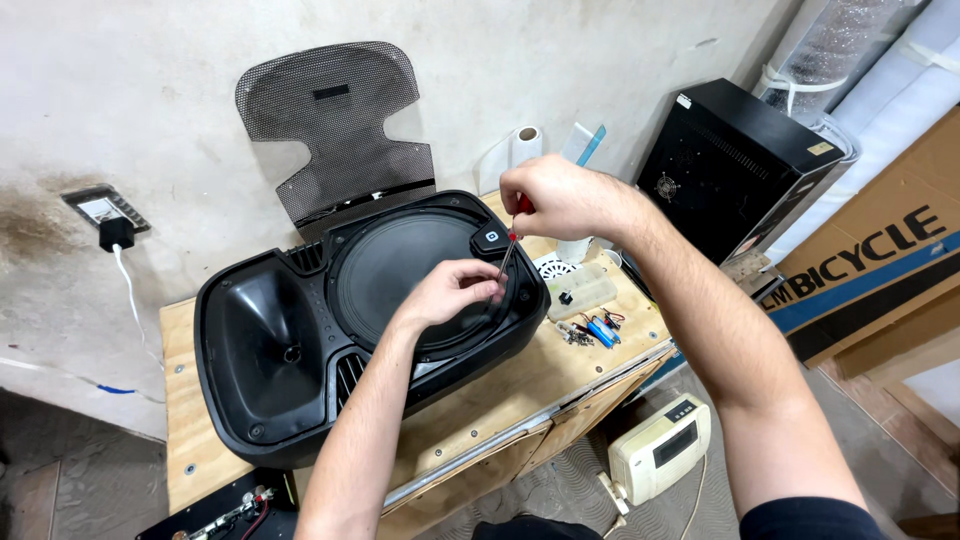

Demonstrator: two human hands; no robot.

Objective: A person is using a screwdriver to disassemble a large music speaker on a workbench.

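Note:
A black speaker cabinet [270,350] lies face up on a wooden workbench [520,385], its round woofer cone [400,265] exposed. My right hand [555,197] grips the red handle of a screwdriver [511,245] that points down at the woofer's right rim. My left hand [455,290] rests on the cone, fingertips pinched around the screwdriver's tip at the rim. Whatever is under the tip is hidden by my fingers.
A black mesh grille [335,125] leans against the wall behind the speaker. Screws and blue parts [592,331], a clear plastic box [582,291] and a paper roll [526,145] lie on the bench's right side. A black case [735,165], a cardboard box [880,260] and a beige meter [660,447] stand to the right.

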